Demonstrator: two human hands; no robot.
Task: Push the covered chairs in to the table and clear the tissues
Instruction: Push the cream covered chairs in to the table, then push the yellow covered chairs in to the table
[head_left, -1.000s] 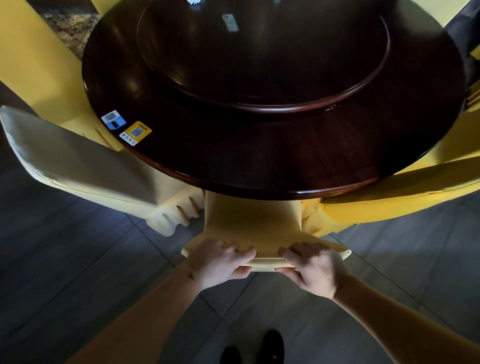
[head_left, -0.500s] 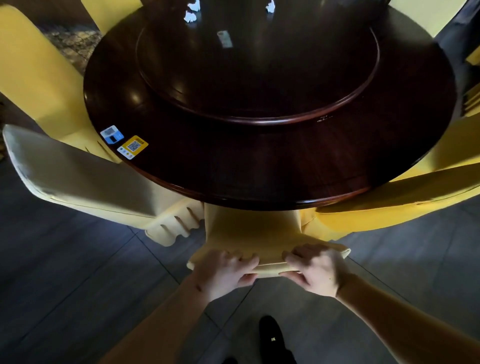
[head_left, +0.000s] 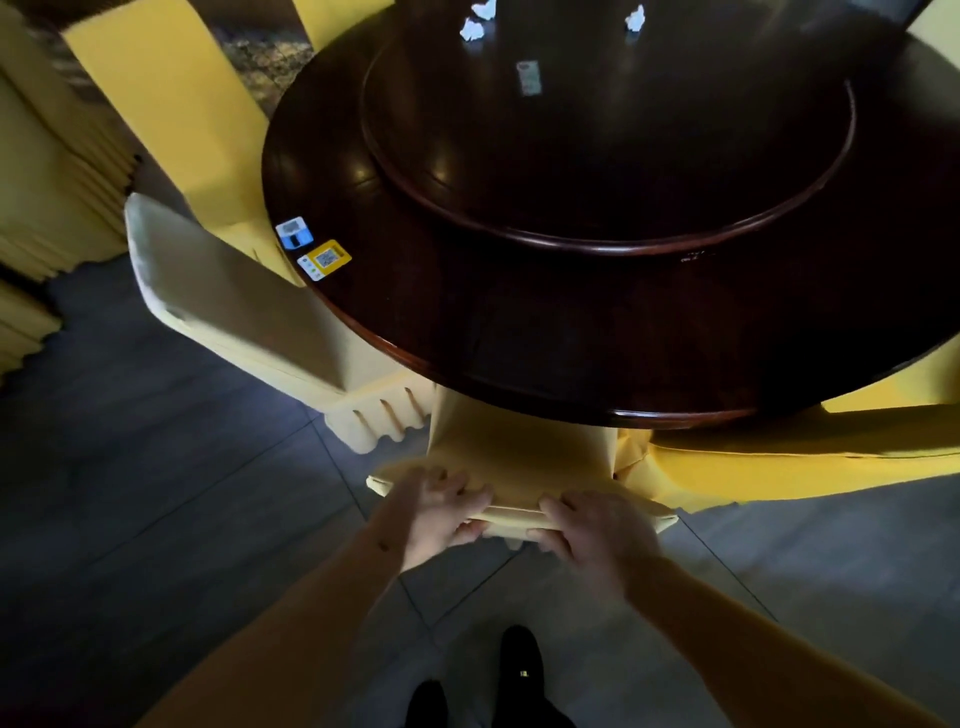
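A yellow-covered chair (head_left: 519, 457) stands in front of me, its seat tucked under the round dark wooden table (head_left: 519, 338). My left hand (head_left: 441, 506) grips the top edge of its backrest on the left, fingers over the top and thumb underneath. My right hand (head_left: 592, 530) grips the same edge on the right. Three crumpled white tissues lie at the far side of the table: one tissue (head_left: 471, 29), another tissue (head_left: 484, 8) and a third tissue (head_left: 635, 18).
A raised turntable (head_left: 597, 244) covers the table's middle, with a small card (head_left: 529, 78) on it. Two stickers (head_left: 311, 249) sit at the table's left edge. More covered chairs flank mine: a left chair (head_left: 234, 296) and a right chair (head_left: 805, 457). My shoes (head_left: 519, 670) stand on grey floor tiles.
The view has shifted so the table sits further right and the far tissues have come into sight. Both hands keep their grip on the backrest, which sits slightly closer to the table.
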